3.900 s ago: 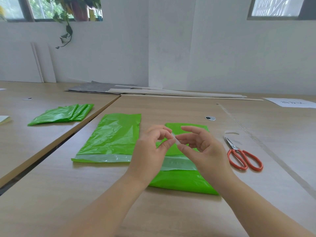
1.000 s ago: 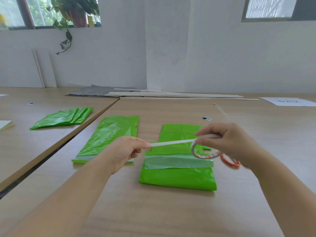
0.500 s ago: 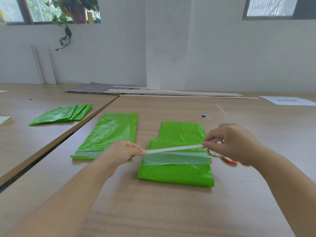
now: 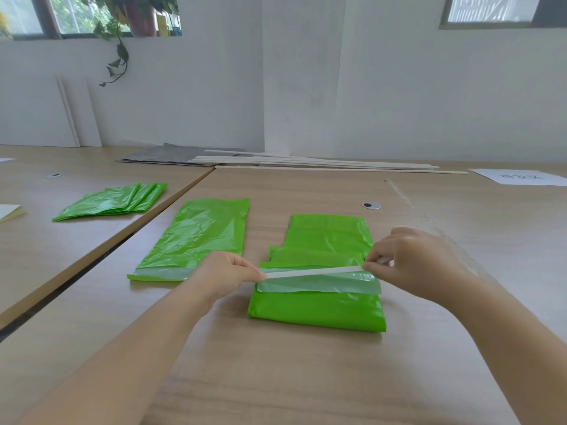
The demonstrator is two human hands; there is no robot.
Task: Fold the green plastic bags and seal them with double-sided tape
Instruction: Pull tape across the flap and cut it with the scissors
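Note:
A folded green plastic bag lies on the wooden table in front of me, with a pale flap across its middle. A white strip of double-sided tape stretches just over the flap's upper edge. My left hand pinches the strip's left end. My right hand holds the other end at the bag's right edge, with the tape roll mostly hidden under its fingers. A second green bag lies flat to the left.
A stack of folded green bags sits on the neighbouring table at left, across a gap. Long wooden slats and grey sheets lie along the far wall. A paper sheet is at far right. A small round cap lies beyond the bag.
I pulled the tape out from the roll and lowered the stretched strip from above the bag down to the flap. The scissors beside the bag are now hidden behind my right hand.

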